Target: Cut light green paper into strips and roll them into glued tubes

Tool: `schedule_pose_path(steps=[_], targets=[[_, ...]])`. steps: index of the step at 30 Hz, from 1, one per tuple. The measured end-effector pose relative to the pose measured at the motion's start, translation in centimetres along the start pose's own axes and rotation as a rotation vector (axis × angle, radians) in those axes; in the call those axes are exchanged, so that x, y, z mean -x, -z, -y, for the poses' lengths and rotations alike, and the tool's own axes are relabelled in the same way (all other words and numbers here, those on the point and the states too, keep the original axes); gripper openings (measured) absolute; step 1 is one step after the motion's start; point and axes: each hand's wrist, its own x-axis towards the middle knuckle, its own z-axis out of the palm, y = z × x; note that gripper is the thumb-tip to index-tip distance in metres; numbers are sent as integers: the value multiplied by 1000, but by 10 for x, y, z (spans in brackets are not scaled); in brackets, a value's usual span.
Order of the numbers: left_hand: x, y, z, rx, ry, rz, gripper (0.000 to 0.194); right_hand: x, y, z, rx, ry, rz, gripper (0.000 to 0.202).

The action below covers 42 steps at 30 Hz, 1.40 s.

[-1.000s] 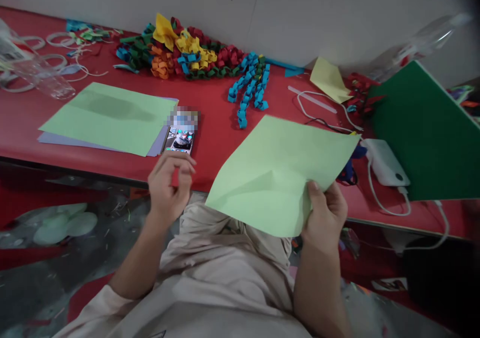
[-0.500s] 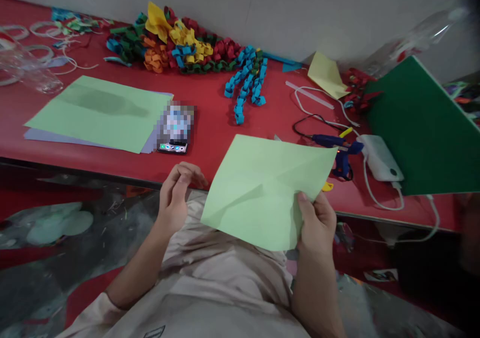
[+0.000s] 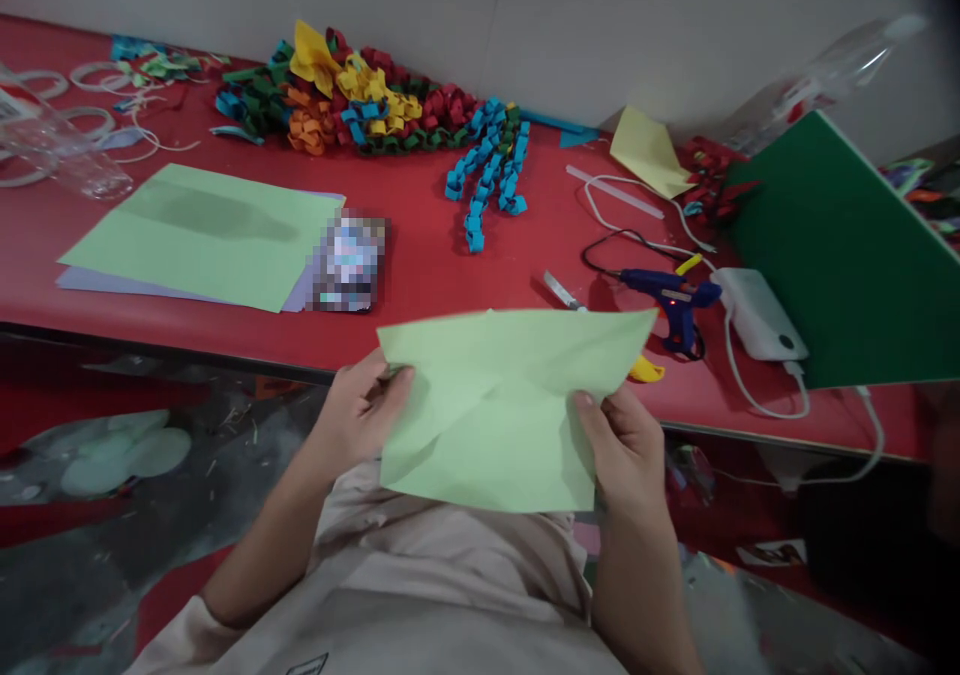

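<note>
A light green sheet of paper (image 3: 487, 415) is held above my lap at the table's front edge, slightly bent. My left hand (image 3: 367, 405) pinches its left side with the thumb on top. At the right side, my right hand (image 3: 622, 440) grips it the same way, the fingers partly hidden beneath. Just beyond the sheet lie a cutter knife (image 3: 561, 291) and a blue glue gun (image 3: 671, 300) with a small red light glowing. A yellow piece (image 3: 646, 369) peeks out beside the sheet's right corner.
Green and purple sheets (image 3: 202, 235) lie left on the red table (image 3: 427, 265), beside a phone (image 3: 351, 260). Colourful paper chains (image 3: 352, 105) are heaped against the wall. To the right are a white power bank (image 3: 761, 313), cables, a green board (image 3: 847, 265) and a plastic bottle (image 3: 832, 80).
My left hand has moved right and taken hold of the sheet's left side. The sheet has turned and its far edge has come nearer, uncovering the cutter knife and more of the glue gun.
</note>
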Motion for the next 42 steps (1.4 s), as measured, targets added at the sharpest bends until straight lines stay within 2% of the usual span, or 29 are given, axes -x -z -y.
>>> schedule_pose_path(steps=[2,4,6,9,11,13,15,16,19,20,23,25,27,29,32,34,36,39,42], targets=[[0,7,-5,106,1,123,18,0,7,3,1,19,42,23],[0,12,-9,191,31,187,17,1,12,10,32,58,139,20],[0,14,-12,203,48,191,15,0,12,20,92,111,252,21],[-1,11,-12,101,-34,180,20,-2,9,27,160,202,355,26],[-3,9,-10,-8,-77,136,17,-3,8,23,182,258,339,23],[-5,7,-8,-127,-90,53,32,-4,8,14,238,272,225,18],[-6,7,-6,-219,-93,-17,49,-2,9,5,297,222,120,15],[-7,7,-6,-236,-84,-29,51,-1,8,2,305,181,102,15],[-5,10,-7,-139,21,-45,30,2,7,1,231,73,151,21],[-4,12,-7,-81,55,-35,24,3,6,2,200,37,172,23],[-2,17,-6,16,86,63,30,3,3,7,118,-60,238,26],[-1,21,-4,0,94,153,30,0,0,10,72,-77,257,28],[-4,26,-1,-41,69,173,31,-2,-2,12,37,-68,221,29],[-11,33,0,-158,-36,64,38,-4,-4,13,8,-65,148,29],[-30,42,2,-592,-222,-241,46,-3,-5,14,-39,-78,47,28],[-43,45,5,-891,-176,-333,52,-2,-5,14,-47,-90,13,28],[-52,46,10,-1005,-105,-306,54,-1,-4,13,-37,-101,11,29],[-56,44,16,-946,-129,-194,51,2,-4,10,-28,-104,25,30],[-54,43,18,-911,-153,-256,51,4,-4,6,-40,-108,1,29]])
